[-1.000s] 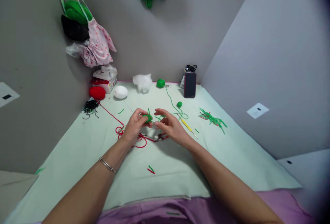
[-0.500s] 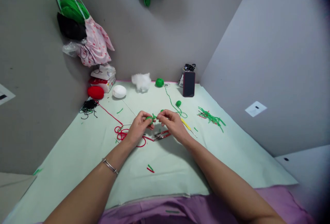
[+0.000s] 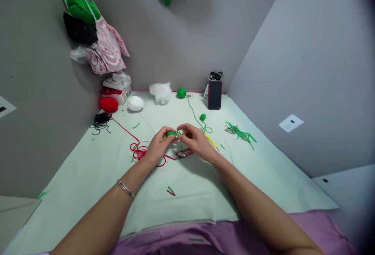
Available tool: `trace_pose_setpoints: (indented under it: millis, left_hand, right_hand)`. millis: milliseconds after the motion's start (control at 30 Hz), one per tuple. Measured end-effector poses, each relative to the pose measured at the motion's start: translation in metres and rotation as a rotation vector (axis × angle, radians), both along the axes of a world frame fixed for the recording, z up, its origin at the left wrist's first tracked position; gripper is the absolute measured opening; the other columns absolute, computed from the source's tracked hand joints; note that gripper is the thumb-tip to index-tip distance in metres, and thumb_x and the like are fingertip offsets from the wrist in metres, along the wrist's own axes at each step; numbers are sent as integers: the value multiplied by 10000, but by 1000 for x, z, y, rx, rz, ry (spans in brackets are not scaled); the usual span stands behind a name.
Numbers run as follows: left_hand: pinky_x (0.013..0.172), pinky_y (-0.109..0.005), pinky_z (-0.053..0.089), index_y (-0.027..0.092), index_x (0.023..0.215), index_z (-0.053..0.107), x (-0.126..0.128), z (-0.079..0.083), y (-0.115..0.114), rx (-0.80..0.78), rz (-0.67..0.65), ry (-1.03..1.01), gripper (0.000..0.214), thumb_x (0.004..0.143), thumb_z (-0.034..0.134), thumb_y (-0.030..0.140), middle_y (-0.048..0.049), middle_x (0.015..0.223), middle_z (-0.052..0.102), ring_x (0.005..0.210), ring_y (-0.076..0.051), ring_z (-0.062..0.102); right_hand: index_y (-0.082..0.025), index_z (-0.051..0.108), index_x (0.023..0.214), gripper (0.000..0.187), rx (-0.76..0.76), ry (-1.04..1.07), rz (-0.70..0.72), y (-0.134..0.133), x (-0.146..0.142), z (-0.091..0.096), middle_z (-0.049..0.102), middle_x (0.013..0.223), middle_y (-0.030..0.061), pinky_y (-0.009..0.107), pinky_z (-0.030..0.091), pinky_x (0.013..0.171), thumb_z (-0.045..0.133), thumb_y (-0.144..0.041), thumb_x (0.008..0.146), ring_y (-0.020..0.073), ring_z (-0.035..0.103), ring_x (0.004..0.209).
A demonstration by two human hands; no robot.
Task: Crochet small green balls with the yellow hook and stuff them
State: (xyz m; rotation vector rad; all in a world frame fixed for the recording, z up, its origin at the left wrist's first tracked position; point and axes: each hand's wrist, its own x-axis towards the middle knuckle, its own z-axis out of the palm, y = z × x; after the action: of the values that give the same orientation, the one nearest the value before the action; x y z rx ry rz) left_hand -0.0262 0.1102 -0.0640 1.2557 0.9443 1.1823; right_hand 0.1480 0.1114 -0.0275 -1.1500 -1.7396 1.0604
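Observation:
Between the fingers of my left hand (image 3: 159, 141) is a small green crocheted ball (image 3: 171, 133). My right hand (image 3: 193, 139) pinches green yarn (image 3: 178, 132) that comes off this piece, close beside the left fingertips. Just below the hands, thread snips with red handles (image 3: 184, 153) lie on the table. A crochet hook with a yellow handle (image 3: 210, 140) rests right of my right hand. Loops of red yarn (image 3: 138, 151) spread left of and under my left wrist. A second small green ball (image 3: 202, 117) sits beyond the right hand.
At the back stand a red yarn ball (image 3: 108, 104), a white yarn ball (image 3: 135, 103), white stuffing (image 3: 161, 92), a green yarn ball (image 3: 181, 93) and an upright phone (image 3: 215, 95). Black yarn (image 3: 101, 121) lies left, green scraps (image 3: 240, 134) right. A pink dotted bag (image 3: 108, 47) hangs left.
My right hand has shifted slightly left and its fingers have come closer to the left fingertips and the green ball. The things on the table lie as before.

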Motion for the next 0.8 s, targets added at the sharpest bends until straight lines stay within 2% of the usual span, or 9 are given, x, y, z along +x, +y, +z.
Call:
trace_pose_setpoints:
  millis: [67, 167, 333, 500, 667, 733, 800]
  left_hand:
    - [853, -420, 599, 149, 1066, 688, 0, -2, 0, 13, -12, 21, 194, 968, 696, 316, -50, 1032, 725, 927, -207, 709]
    - [826, -407, 610, 150, 1111, 687, 0, -5, 0, 17, -31, 70, 218, 978, 686, 324, -60, 1066, 723, 919, -203, 708]
    - [800, -398, 618, 158, 1198, 670, -2, -10, 3, -15, -46, 148, 279, 988, 671, 342, -77, 1135, 714, 919, -204, 708]
    - [825, -416, 619, 165, 1242, 658, -5, -12, 6, -61, -27, 144, 311, 989, 669, 345, -92, 1198, 701, 972, -221, 707]
    - [734, -355, 611, 154, 1159, 663, -9, -7, 5, -113, -68, 28, 258, 981, 679, 340, -48, 1015, 721, 797, -170, 698]
    - [755, -345, 605, 164, 1094, 655, -8, -4, 3, -132, -102, -28, 244, 946, 714, 349, -23, 919, 729, 749, -158, 701]
    - [824, -349, 602, 179, 1064, 647, -7, -1, 1, -146, -133, -77, 284, 897, 753, 381, -22, 905, 749, 797, -169, 729]
  right_hand:
    - [-212, 659, 875, 53, 47, -93, -21, -1, -1, -2, 511, 694, -47, 274, 335, 647, 696, -200, 838, 137, 440, 650]
    - [-199, 637, 729, 144, 81, -185, -11, -2, -1, -2, 516, 703, -31, 280, 309, 668, 655, -146, 862, 135, 436, 671]
    - [-189, 636, 698, 224, 40, -224, 80, -3, -3, -1, 472, 603, -51, 273, 281, 601, 563, -204, 909, 121, 407, 583]
    - [-200, 554, 664, 213, 17, -190, 83, -3, -13, -4, 446, 603, -49, 266, 294, 585, 526, -246, 870, 123, 405, 589]
    - [-218, 468, 636, 231, 8, -177, 32, 0, -16, -6, 397, 580, -56, 271, 267, 549, 534, -309, 837, 121, 360, 563]
    - [-220, 447, 616, 247, 17, -182, -4, 1, -14, -6, 368, 569, -59, 272, 246, 547, 551, -317, 817, 120, 340, 564]
    - [-221, 429, 596, 273, 28, -186, -40, 2, -12, -7, 339, 557, -62, 273, 226, 546, 571, -327, 802, 119, 319, 567]
